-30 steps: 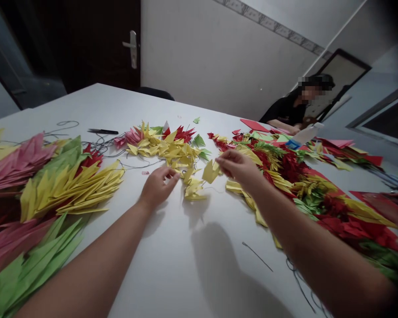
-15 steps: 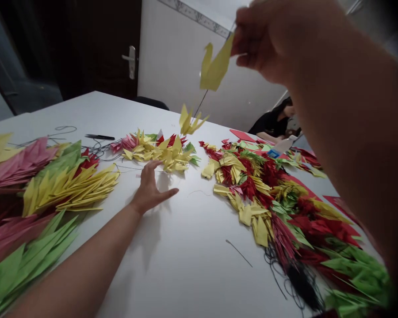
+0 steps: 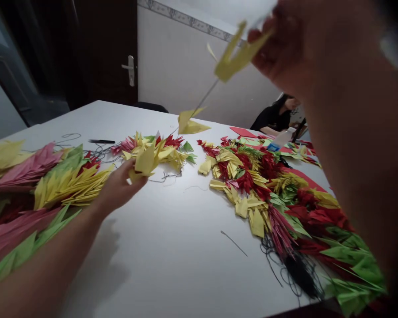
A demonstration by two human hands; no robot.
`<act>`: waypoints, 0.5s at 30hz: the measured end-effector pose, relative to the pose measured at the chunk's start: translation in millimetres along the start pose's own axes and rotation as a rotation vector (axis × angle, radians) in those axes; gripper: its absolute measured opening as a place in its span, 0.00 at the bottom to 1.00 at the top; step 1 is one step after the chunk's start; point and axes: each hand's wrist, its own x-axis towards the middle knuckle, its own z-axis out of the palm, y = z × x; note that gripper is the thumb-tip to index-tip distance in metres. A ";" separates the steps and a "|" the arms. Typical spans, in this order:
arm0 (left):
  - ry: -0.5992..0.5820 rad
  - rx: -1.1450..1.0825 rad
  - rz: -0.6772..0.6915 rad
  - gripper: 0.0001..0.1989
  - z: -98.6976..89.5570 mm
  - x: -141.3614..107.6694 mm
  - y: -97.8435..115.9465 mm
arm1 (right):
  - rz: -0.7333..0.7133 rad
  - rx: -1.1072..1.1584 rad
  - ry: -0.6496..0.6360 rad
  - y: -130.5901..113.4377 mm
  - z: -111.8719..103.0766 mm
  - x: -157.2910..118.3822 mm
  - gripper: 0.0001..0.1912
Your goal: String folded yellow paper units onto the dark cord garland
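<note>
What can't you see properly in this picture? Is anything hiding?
Head view: the right forearm hides the far right of the white table.
Head view: the top edge cuts off the right hand, and its fingers, pinching a yellow paper crane, are blurred.
Head view: another yellow paper crane covers the left hand, so its grip is unclear.

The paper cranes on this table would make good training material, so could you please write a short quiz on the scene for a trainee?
1. What colour is the paper crane held up in the right hand? A) red B) yellow C) green
2. True or false: the left hand is holding yellow folded paper above the white table.
3. Fill in the blank: a second crane hangs below the raised one on a ____.

Key: 1) B; 2) true; 3) thread
</note>
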 end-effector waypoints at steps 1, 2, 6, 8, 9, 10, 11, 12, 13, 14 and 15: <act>-0.085 -0.008 -0.001 0.19 -13.6 -1.8 -2.2 | 0.023 -0.004 0.096 12.5 -16.0 -8.1 0.15; -0.180 -0.012 -0.015 0.16 -25.1 -3.9 -5.4 | 0.058 -0.022 0.183 28.3 -31.8 -18.8 0.15; -0.452 0.090 -0.064 0.14 -43.9 -17.0 -21.8 | 0.413 0.033 0.162 114.0 -81.1 -79.9 0.09; -0.431 0.193 -0.095 0.16 -41.1 -25.3 -26.7 | 0.542 0.131 0.271 158.1 -93.8 -111.3 0.13; -0.402 0.241 -0.108 0.18 -38.7 -29.3 -27.5 | 0.566 0.133 0.285 177.2 -97.4 -124.9 0.16; -0.370 0.277 -0.120 0.18 -36.2 -33.1 -27.1 | 0.573 0.136 0.297 193.4 -99.5 -136.6 0.18; -0.347 0.288 -0.126 0.19 -33.9 -36.5 -25.6 | 0.566 0.135 0.315 206.2 -100.6 -146.2 0.20; -0.317 0.269 -0.127 0.19 -31.8 -39.4 -23.5 | 0.560 0.114 0.306 215.8 -100.9 -153.7 0.21; -0.279 0.225 -0.132 0.20 -29.7 -41.6 -20.9 | 0.562 0.075 0.272 222.3 -100.9 -159.2 0.22; -0.231 0.168 -0.143 0.21 -27.4 -43.3 -18.3 | 0.548 0.050 0.254 226.3 -100.8 -163.1 0.23; -0.178 0.112 -0.155 0.21 -24.9 -44.3 -16.4 | 0.542 0.018 0.233 228.6 -100.8 -165.5 0.23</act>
